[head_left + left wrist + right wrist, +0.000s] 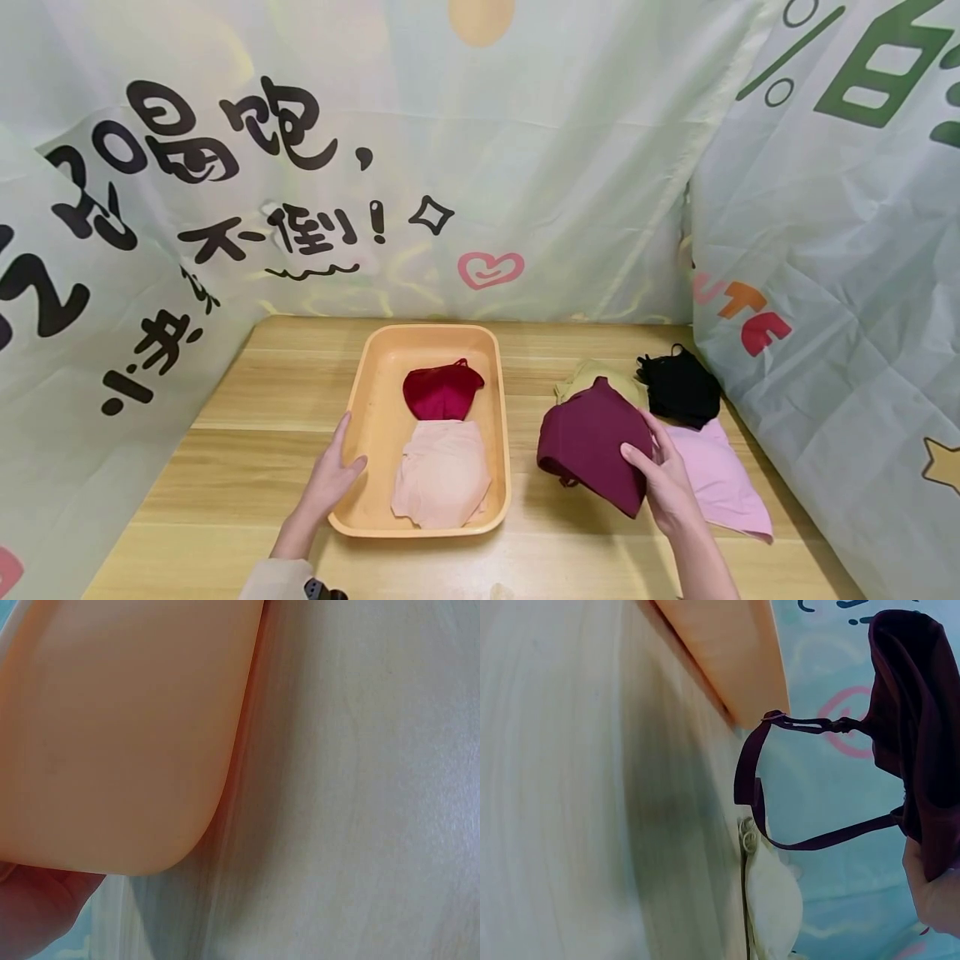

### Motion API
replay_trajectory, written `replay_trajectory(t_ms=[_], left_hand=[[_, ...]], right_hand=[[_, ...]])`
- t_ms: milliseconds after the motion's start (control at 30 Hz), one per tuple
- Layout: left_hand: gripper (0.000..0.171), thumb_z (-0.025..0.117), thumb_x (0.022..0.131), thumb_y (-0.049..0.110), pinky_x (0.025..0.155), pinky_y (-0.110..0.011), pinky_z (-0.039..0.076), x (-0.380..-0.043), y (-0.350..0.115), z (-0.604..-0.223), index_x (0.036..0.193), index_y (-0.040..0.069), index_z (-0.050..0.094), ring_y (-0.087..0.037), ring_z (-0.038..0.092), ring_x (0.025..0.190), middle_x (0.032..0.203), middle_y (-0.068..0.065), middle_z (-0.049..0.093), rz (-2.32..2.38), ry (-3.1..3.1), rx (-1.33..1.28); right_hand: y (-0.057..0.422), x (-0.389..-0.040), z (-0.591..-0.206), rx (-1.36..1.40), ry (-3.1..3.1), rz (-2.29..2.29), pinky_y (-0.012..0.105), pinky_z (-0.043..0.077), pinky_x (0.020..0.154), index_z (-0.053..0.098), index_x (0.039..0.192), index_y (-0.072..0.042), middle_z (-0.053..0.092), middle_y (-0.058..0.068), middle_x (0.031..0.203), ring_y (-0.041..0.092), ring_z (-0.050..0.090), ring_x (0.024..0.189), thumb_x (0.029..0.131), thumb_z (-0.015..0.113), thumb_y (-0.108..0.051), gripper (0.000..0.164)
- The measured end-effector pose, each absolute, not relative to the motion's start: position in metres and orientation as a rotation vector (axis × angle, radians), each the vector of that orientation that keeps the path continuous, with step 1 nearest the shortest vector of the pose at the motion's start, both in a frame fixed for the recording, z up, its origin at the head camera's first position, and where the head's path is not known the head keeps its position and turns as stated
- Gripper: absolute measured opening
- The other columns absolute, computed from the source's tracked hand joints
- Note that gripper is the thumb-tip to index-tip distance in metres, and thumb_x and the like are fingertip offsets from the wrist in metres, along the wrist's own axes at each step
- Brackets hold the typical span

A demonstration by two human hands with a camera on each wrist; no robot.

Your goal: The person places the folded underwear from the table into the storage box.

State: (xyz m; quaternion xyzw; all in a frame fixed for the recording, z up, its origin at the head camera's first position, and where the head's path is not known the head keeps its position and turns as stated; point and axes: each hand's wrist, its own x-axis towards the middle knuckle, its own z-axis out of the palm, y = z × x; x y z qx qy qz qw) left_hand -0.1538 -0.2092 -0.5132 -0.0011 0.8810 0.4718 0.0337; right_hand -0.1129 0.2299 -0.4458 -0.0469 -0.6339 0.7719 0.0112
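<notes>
My right hand (pixel 667 475) pinches a plum-coloured bra (pixel 596 442) at its right edge, thumb on top. The bra is held over the table, and its strap (pixel 817 844) with an adjuster hangs loose in the right wrist view. At the left rim of an orange plastic tray (pixel 375 375) is my left hand (pixel 330 477), fingers straight along the rim and thumb reaching over it. Inside the tray, a dark red bra (pixel 442 392) lies above a folded pale pink garment (pixel 442 475).
Right of the tray, a yellow-green garment (pixel 592 372) lies partly behind the plum bra. Beside it are a black strappy garment (pixel 681 387) and a lilac garment (pixel 720 479). Printed curtains (pixel 525 192) enclose the wooden table (pixel 262 400) at the back and both sides.
</notes>
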Motion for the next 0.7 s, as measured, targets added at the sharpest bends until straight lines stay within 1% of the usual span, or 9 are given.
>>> replay_trajectory(t_ms=[167, 200, 267, 300, 367, 433, 533, 633, 700], left_hand=[[0.080, 0.053, 0.084, 0.000, 0.084, -0.044, 0.041, -0.154, -0.209, -0.514, 0.147, 0.006, 0.005, -0.014, 0.040, 0.054, 0.147, -0.028, 0.013, 1.464, 2.710, 0.008], [0.080, 0.053, 0.084, 0.001, 0.079, -0.043, 0.043, -0.154, -0.210, -0.514, 0.147, 0.007, 0.005, -0.013, 0.039, 0.052, 0.147, -0.027, 0.013, 1.471, 2.702, 0.003], [0.080, 0.054, 0.084, 0.001, 0.080, -0.043, 0.043, -0.154, -0.210, -0.514, 0.147, 0.008, 0.005, -0.012, 0.036, 0.050, 0.147, -0.027, 0.013, 1.472, 2.702, 0.004], [0.080, 0.053, 0.084, 0.002, 0.078, -0.041, 0.041, -0.154, -0.210, -0.514, 0.147, 0.008, 0.005, -0.010, 0.031, 0.046, 0.147, -0.027, 0.013, 1.475, 2.696, 0.001], [0.080, 0.053, 0.084, 0.002, 0.077, -0.041, 0.042, -0.154, -0.210, -0.514, 0.147, 0.008, 0.005, -0.009, 0.029, 0.046, 0.147, -0.028, 0.013, 1.480, 2.693, 0.002], [0.080, 0.053, 0.084, 0.001, 0.085, -0.044, 0.039, -0.154, -0.210, -0.514, 0.147, 0.007, 0.005, -0.010, 0.031, 0.048, 0.147, -0.028, 0.013, 1.466, 2.705, 0.009], [0.080, 0.053, 0.084, 0.001, 0.081, -0.044, 0.041, -0.154, -0.210, -0.514, 0.147, 0.007, 0.004, -0.010, 0.032, 0.048, 0.147, -0.028, 0.013, 1.467, 2.702, 0.014], [0.080, 0.053, 0.083, 0.000, 0.086, -0.047, 0.040, -0.154, -0.210, -0.514, 0.147, 0.006, 0.005, -0.013, 0.035, 0.050, 0.147, -0.028, 0.013, 1.472, 2.705, 0.015], [0.080, 0.054, 0.083, 0.000, 0.094, -0.054, 0.037, -0.154, -0.210, -0.513, 0.147, 0.006, 0.005, -0.014, 0.039, 0.057, 0.147, -0.028, 0.013, 1.475, 2.706, 0.018]], right_hand=[[0.224, -0.113, -0.443, -0.134, -1.958, 2.414, 0.018, 0.048, 0.078, 0.033, 0.130, -0.028, 0.053, -0.019, 0.112, -0.002, 0.052, 0.100, 0.088, 0.052, -0.002, 0.053], [0.223, -0.113, -0.443, -0.129, -1.955, 2.415, 0.018, 0.048, 0.078, 0.033, 0.130, -0.028, 0.053, -0.018, 0.112, -0.001, 0.053, 0.099, 0.088, 0.052, -0.002, 0.053], [0.220, -0.114, -0.442, -0.118, -1.949, 2.420, 0.019, 0.048, 0.077, 0.033, 0.130, -0.029, 0.054, -0.017, 0.112, 0.000, 0.053, 0.099, 0.088, 0.052, -0.002, 0.054], [0.219, -0.114, -0.442, -0.113, -1.947, 2.421, 0.019, 0.048, 0.078, 0.033, 0.130, -0.029, 0.054, -0.017, 0.111, 0.000, 0.053, 0.099, 0.088, 0.052, -0.002, 0.054], [0.215, -0.114, -0.442, -0.108, -1.944, 2.426, 0.019, 0.048, 0.078, 0.033, 0.130, -0.029, 0.054, -0.017, 0.111, 0.000, 0.053, 0.099, 0.088, 0.052, -0.001, 0.054], [0.212, -0.115, -0.442, -0.103, -1.944, 2.433, 0.019, 0.048, 0.079, 0.033, 0.131, -0.029, 0.054, -0.017, 0.112, 0.000, 0.053, 0.100, 0.088, 0.052, -0.001, 0.055], [0.206, -0.115, -0.442, -0.090, -1.935, 2.452, 0.019, 0.047, 0.080, 0.033, 0.131, -0.029, 0.054, -0.017, 0.113, 0.000, 0.053, 0.101, 0.088, 0.052, -0.001, 0.055], [0.201, -0.116, -0.443, -0.076, -1.918, 2.482, 0.020, 0.048, 0.080, 0.032, 0.132, -0.028, 0.054, -0.016, 0.113, 0.001, 0.053, 0.102, 0.087, 0.052, -0.001, 0.056], [0.197, -0.117, -0.442, -0.078, -1.910, 2.499, 0.021, 0.048, 0.080, 0.031, 0.133, -0.028, 0.055, -0.015, 0.113, 0.002, 0.053, 0.101, 0.087, 0.052, -0.001, 0.056]])
